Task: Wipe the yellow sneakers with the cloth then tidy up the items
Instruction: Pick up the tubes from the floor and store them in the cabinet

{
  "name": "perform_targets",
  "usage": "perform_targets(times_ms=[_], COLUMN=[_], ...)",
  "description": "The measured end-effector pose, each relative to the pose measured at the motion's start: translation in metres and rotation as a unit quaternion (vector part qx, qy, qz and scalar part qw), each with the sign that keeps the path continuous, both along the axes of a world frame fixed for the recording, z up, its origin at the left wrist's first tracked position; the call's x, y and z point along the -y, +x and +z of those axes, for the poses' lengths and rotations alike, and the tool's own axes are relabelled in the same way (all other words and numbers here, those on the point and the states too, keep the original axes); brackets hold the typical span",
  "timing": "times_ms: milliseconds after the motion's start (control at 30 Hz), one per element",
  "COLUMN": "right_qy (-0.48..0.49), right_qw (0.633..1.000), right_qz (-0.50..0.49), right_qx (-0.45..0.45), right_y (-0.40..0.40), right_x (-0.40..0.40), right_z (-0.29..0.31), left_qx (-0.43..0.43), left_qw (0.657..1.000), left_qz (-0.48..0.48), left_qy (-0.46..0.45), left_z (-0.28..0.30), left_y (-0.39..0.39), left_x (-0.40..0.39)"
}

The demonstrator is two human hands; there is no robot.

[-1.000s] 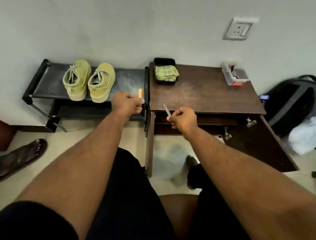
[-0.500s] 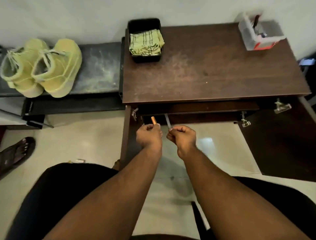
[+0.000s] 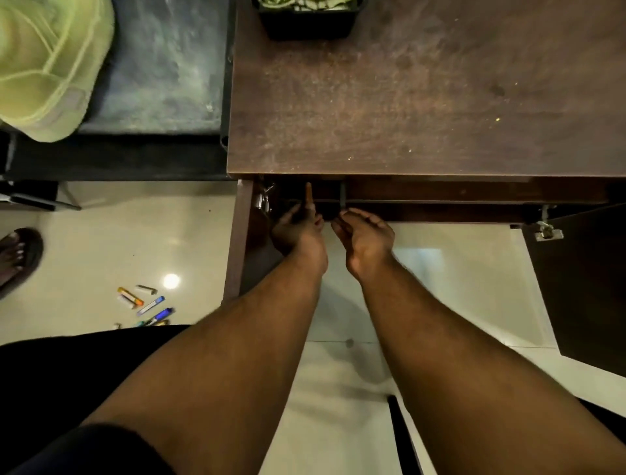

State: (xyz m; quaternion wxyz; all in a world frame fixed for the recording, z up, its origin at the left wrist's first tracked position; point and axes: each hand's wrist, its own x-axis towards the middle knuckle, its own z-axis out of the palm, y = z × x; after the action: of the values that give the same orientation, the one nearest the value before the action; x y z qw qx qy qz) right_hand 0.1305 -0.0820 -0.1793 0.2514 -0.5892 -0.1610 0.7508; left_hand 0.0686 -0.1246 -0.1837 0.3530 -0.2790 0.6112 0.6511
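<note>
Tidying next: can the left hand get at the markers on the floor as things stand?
Probably not yet: the left hand holds an orange marker inside the cabinet. The floor markers lie unobstructed.

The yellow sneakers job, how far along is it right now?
Wiping looks over: a yellow sneaker sits on the rack and the cloth lies in its black tray. Tidying is in hand: the left hand holds an orange pen and the right hand a grey one at the open cabinet. More pens remain on the floor.
</note>
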Motion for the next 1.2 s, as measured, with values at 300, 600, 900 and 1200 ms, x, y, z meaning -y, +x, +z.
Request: perform_targets(times_ms=[300,600,900,1200], right_qy=[0.038,0.088,0.178,0.343], right_qw=[0.999,0.992,0.953,0.870], right_qz=[0.021,0.068,0.158,0.294], right_qx=[0.026,0.060,0.188,0.199], right_y=[-0.030,-0.031,0.001,0.022], right_x=[-0.002,0.002,0.010,0.068], right_z=[-0.001,-0.008,-0.011,0.113], left_qx=[-0.049,-0.102,-0.194,-0.347], left_qw=[0.995,0.992,0.903,0.822], left_qz=[0.075,0.037,-0.275,-0.403], left_qy=[-0.044,-0.064,-0.267,-0.203], left_z=[-0.010,-0.010,0.011,0.141], left_y=[-0.009,-0.005,0.020,0.040], left_x=[-0.014,-0.010,0.019,0.098])
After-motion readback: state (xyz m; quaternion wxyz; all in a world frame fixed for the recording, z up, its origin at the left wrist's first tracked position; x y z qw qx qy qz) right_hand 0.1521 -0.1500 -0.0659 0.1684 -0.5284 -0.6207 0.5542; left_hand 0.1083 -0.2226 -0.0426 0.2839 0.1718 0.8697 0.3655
